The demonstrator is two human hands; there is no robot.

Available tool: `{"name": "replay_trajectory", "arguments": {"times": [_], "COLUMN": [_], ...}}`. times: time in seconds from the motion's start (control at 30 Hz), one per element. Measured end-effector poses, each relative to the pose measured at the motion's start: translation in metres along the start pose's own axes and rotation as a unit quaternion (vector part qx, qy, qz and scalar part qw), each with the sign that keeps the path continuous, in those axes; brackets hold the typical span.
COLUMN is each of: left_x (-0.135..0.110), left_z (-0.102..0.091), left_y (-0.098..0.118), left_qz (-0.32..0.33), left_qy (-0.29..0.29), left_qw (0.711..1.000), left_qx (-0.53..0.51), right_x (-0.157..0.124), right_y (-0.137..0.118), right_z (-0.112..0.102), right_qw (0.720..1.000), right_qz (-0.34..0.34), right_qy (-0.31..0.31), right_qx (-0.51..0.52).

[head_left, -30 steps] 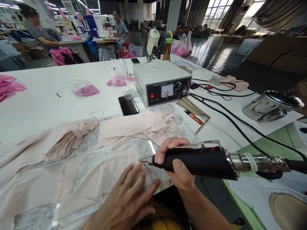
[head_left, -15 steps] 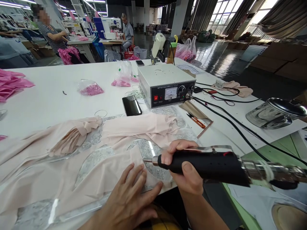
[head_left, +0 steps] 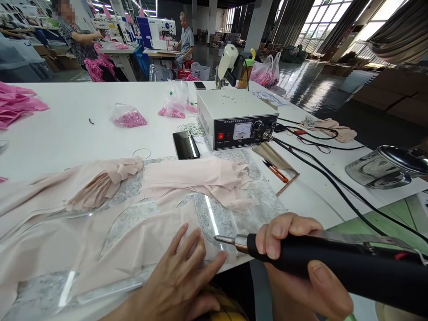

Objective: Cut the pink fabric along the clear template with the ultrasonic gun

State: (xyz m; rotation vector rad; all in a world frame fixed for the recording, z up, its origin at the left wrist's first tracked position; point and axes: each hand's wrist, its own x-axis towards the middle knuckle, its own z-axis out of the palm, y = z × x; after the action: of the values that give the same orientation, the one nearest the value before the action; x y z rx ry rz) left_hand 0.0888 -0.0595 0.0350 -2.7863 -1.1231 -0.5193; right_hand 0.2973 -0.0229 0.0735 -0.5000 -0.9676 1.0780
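Observation:
My left hand (head_left: 182, 272) lies flat with fingers spread on a pale pink piece of fabric (head_left: 150, 236), pressing it to the clear-covered, marble-patterned work surface (head_left: 133, 229). Wrapped around a black handheld ultrasonic welding tool (head_left: 297, 249) is my right hand (head_left: 301, 254). The tool's pointed metal tip (head_left: 225, 239) is to the right of my left fingers, apart from the fabric's edge. Beyond my hands lie a folded stack of pale fabric pieces (head_left: 194, 176) and, to the left, a gathered bundle of the same cloth (head_left: 96, 183).
A white control box (head_left: 240, 113) stands at the back with black cables (head_left: 314, 165) running right. Nearby are a phone (head_left: 186, 146), orange thread snips (head_left: 276, 170), a steel mug (head_left: 377, 167) and bags of pink bits (head_left: 129, 118). Two people sit at sewing machines (head_left: 155, 33) beyond.
My right hand has pulled the welding tool back to the right and toward me, so its tip has left the fabric by my left fingertips. My left hand stays in place.

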Motion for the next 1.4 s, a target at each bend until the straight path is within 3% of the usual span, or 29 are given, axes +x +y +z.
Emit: {"name": "replay_trajectory", "arguments": {"times": [0.4, 1.03, 1.4], "left_x": [-0.001, -0.001, -0.004], "left_z": [-0.001, 0.001, 0.004], "left_y": [-0.001, -0.002, -0.004], "left_qz": [-0.015, -0.020, -0.012], "left_qy": [-0.003, 0.022, 0.019], "left_qw": [1.000, 1.000, 1.000], "left_qx": [0.013, -0.003, 0.015], "right_x": [-0.004, -0.008, -0.013], "right_y": [-0.011, -0.006, 0.004], "right_z": [0.001, 0.003, 0.002], "right_qw": [0.999, 0.995, 0.993], "right_qz": [0.006, 0.013, 0.032], "right_qy": [-0.024, -0.084, -0.087], "right_qx": [-0.038, -0.060, -0.074]}}
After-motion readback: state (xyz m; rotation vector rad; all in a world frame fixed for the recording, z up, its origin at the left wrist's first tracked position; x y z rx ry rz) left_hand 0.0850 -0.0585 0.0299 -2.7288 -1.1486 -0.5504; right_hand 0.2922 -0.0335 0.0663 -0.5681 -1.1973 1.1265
